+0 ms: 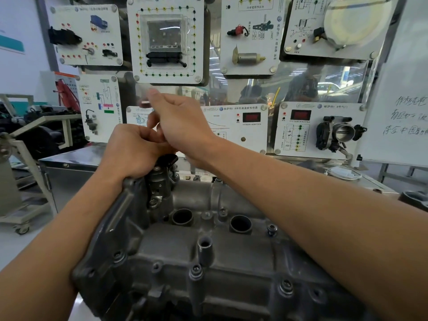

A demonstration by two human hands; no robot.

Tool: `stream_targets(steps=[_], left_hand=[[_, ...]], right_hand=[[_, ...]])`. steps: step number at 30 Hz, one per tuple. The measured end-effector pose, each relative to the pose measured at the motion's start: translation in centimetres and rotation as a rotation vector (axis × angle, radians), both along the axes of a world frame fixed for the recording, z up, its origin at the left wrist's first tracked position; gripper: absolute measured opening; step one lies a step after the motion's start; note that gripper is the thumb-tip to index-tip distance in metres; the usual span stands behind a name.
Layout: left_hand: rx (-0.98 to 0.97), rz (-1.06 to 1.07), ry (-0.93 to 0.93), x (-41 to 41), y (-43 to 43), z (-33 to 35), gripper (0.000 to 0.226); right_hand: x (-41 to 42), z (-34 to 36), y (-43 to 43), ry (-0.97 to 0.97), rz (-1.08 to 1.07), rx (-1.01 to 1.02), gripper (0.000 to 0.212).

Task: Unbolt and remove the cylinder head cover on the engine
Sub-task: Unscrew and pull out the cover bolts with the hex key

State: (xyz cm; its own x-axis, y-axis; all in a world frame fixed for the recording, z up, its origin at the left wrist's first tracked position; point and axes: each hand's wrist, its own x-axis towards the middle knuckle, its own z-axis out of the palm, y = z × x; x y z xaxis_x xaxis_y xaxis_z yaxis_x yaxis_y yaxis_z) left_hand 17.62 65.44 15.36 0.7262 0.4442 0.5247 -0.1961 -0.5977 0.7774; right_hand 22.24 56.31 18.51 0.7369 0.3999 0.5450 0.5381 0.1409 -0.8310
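The cylinder head cover (pixel 208 251) lies in the foreground, with the left hand (pixel 134 149) and right hand (pixel 180 121) touching above its far left end. Behind it runs the surface (pixel 69 163). Display panels (pixel 165 40) stand behind that, and a whiteboard (pixel 403 112) stands at far right.

left hand (pixel 135 148) and right hand (pixel 184 126) touch above cylinder head cover (pixel 176 249).

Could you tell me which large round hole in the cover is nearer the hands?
The left hole, next to the dark fitting under the left hand; the right hole lies further away.
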Motion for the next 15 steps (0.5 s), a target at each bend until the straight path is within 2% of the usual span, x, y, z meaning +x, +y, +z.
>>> stream_targets(steps=[4, 6, 13, 15], left_hand=[[-0.025, -0.016, 0.020, 0.1, 0.1, 0.1, 0.016], [-0.042, -0.025, 0.017, 0.2, 0.0, 0.0, 0.016], [-0.099, -0.059, -0.034, 0.3, 0.1, -0.2, 0.012], [-0.063, -0.062, -0.040, 0.3, 0.1, -0.3, 0.009]], right_hand=[[-0.2, 0.0, 0.0, 0.067, 0.092, -0.027, 0.024], [0.2, 0.1, -0.2, 0.107, 0.104, -0.020, 0.026], [0.2, 0.1, -1.2, 0.239, 0.256, 0.190, 0.013], [0.4, 0.0, -1.4, 0.241, 0.269, 0.222, 0.017]])
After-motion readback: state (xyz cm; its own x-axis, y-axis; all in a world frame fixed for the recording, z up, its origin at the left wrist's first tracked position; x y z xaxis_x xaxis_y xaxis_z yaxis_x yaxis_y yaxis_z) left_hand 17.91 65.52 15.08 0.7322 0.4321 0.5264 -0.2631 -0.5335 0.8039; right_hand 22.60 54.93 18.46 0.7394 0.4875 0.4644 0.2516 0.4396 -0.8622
